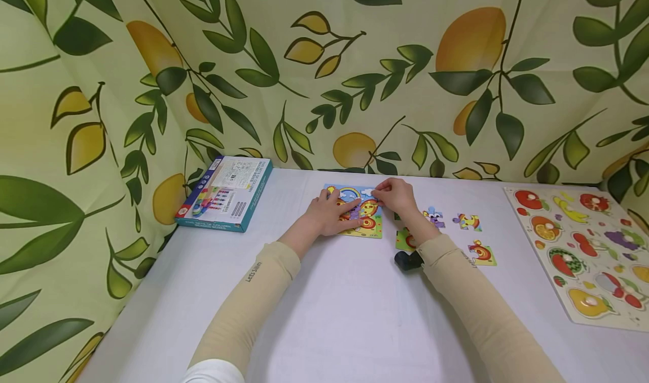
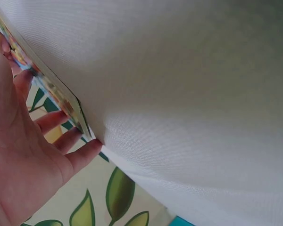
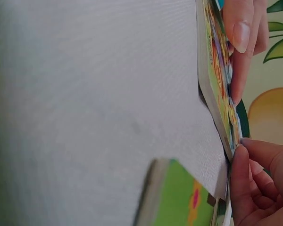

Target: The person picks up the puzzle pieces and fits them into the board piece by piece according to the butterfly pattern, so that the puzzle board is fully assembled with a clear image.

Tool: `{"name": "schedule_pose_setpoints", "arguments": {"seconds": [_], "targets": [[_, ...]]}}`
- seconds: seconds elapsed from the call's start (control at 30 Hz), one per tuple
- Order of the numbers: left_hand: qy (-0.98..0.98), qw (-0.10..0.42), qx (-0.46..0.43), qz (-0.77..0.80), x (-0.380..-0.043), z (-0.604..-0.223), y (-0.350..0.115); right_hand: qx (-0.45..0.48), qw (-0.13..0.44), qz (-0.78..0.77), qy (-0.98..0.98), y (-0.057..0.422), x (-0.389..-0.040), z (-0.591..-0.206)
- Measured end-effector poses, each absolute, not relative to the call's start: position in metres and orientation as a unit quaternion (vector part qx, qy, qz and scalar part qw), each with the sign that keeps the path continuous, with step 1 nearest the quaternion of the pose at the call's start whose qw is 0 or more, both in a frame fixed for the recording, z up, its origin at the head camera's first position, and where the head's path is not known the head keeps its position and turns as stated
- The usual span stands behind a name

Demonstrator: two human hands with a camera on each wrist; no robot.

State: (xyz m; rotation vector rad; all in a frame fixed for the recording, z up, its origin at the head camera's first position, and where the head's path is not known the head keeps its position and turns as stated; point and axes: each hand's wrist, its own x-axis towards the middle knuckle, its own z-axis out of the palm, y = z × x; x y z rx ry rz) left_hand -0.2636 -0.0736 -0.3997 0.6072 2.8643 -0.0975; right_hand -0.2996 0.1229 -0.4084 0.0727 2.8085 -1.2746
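Observation:
A colourful picture puzzle point(image 1: 374, 230) with a rainbow at its top lies on the white table. My left hand point(image 1: 329, 211) rests over its left part with fingers spread, covering much of the picture; in the left wrist view the fingertips point(image 2: 74, 134) touch the puzzle's edge. At the upper right corner, my right hand point(image 1: 398, 197) pinches a puzzle piece between thumb and forefinger, its other fingers curled point(image 3: 262, 183). How far that piece is seated is hidden. Loose pieces lie right of the right wrist: a purple one point(image 1: 435, 218), a yellow one point(image 1: 469, 221) and one with a red swirl point(image 1: 481, 252).
Beneath the right forearm, a green board point(image 1: 404, 240) and a black object point(image 1: 407, 260) partly show. A flat boxed game point(image 1: 228, 194) lies at the back left. A fruit peg board point(image 1: 593, 265) takes up the right side. Patterned cloth point(image 1: 385, 107) hangs behind the table.

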Motion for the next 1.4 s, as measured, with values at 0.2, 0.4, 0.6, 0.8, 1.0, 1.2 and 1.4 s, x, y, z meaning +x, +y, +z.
{"name": "schedule_pose_setpoints", "arguments": {"seconds": [0.2,0.4,0.6,0.8,1.0,1.2,1.4], "targets": [[0.973,0.106,0.202,-0.029,-0.2633,-0.3998,-0.073,0.026,0.034,-0.413,0.91,0.1234,-0.3007,-0.4091],[0.973,0.107,0.202,-0.027,-0.2639,-0.4002,-0.073,0.032,0.042,-0.407,0.912,0.1228,-0.3005,-0.4077],[0.972,0.107,0.205,-0.035,-0.2643,-0.3999,-0.0727,0.036,0.05,-0.409,0.911,0.1227,-0.3019,-0.4069],[0.971,0.107,0.21,-0.041,-0.264,-0.3991,-0.073,0.047,0.066,-0.418,0.905,0.1218,-0.3032,-0.4049],[0.97,0.113,0.213,-0.039,-0.2635,-0.3977,-0.0734,0.058,0.08,-0.415,0.904,0.1218,-0.3055,-0.4033],[0.97,0.113,0.213,-0.034,-0.2635,-0.398,-0.0734,0.065,0.091,-0.415,0.903,0.1223,-0.307,-0.4033],[0.97,0.113,0.213,-0.036,-0.2626,-0.3979,-0.0733,0.066,0.088,-0.415,0.903,0.1209,-0.3064,-0.4045]]}}
